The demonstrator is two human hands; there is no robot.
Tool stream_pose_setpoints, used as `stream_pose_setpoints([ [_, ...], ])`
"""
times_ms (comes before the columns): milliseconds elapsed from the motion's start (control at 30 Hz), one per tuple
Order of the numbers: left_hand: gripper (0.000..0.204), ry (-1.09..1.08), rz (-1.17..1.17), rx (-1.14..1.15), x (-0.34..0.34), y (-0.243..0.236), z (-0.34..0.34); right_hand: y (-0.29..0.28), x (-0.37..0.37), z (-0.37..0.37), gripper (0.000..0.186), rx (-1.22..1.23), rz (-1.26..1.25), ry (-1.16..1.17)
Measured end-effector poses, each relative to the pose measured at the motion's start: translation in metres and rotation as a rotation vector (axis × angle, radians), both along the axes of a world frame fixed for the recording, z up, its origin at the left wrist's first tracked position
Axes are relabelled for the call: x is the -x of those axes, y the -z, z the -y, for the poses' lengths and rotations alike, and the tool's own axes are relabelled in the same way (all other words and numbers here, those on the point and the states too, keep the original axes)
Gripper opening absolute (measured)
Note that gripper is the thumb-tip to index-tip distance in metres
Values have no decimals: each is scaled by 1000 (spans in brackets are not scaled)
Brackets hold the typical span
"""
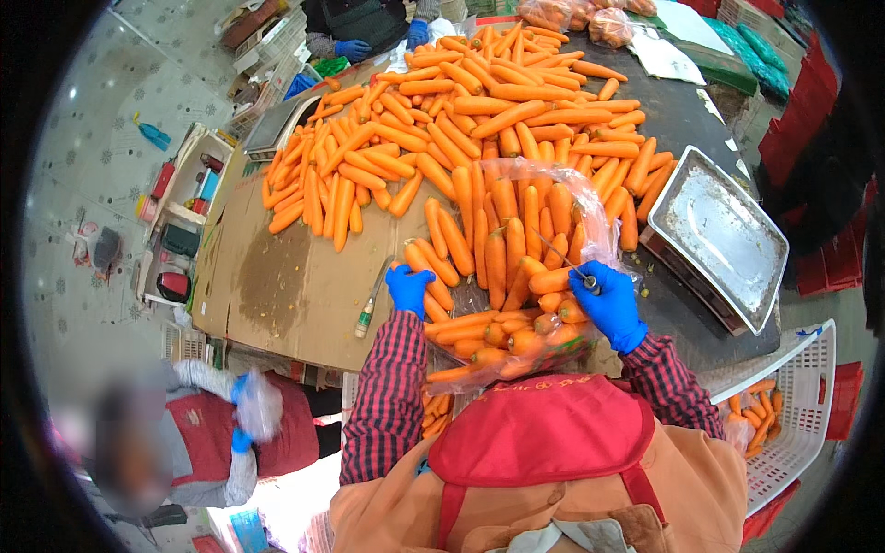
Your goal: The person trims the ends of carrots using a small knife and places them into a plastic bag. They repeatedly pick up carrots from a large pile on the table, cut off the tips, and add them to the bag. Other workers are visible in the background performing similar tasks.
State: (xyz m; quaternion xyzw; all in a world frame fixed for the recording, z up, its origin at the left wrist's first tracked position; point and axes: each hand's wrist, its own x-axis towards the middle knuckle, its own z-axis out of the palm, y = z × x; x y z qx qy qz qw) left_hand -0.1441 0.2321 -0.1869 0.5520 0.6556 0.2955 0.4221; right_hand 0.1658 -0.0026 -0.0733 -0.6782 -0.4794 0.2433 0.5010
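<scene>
My left hand [410, 288], in a blue glove, is curled at the edge of an open clear bag packed with carrots [493, 263]; what it grips is unclear. My right hand [604, 304], also gloved, is closed on a slim metal tool [592, 282] whose thin blade points up-left over the bag's carrots. A knife [364, 318] with a pale green handle lies on the cardboard left of my left hand. A large pile of loose carrots [396, 147] covers the far half of the table.
A metal scale tray [714, 244] sits at right, above a white crate of carrots [797, 429]. Cardboard [240, 286] covers the table's left. A co-worker [240, 424] at lower left holds clear plastic; another person [355, 28] stands across the table. Bagged carrots [608, 28] lie at back.
</scene>
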Motion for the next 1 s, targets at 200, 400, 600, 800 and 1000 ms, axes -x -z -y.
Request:
stream_pose_setpoints([
  [200, 62, -87, 411, -324, -16, -37, 36, -1, 1, 2, 9, -42, 27, 7],
  [400, 49, 57, 1397, -17, -27, -105, 45, -14, 2, -2, 8, -39, 51, -31],
  [600, 38, 163, 1680, 322, -46, -111, 50, -10, 5, -4, 11, -70, 47, -21],
  [800, 34, 104, 1733, 422, -58, -112, 56, -12, 7, 0, 12, -74, 75, -16],
  [1000, 38, -38, 1742, 464, -61, -119, 63, -27, 12, 1, 13, -46, 99, -58],
])
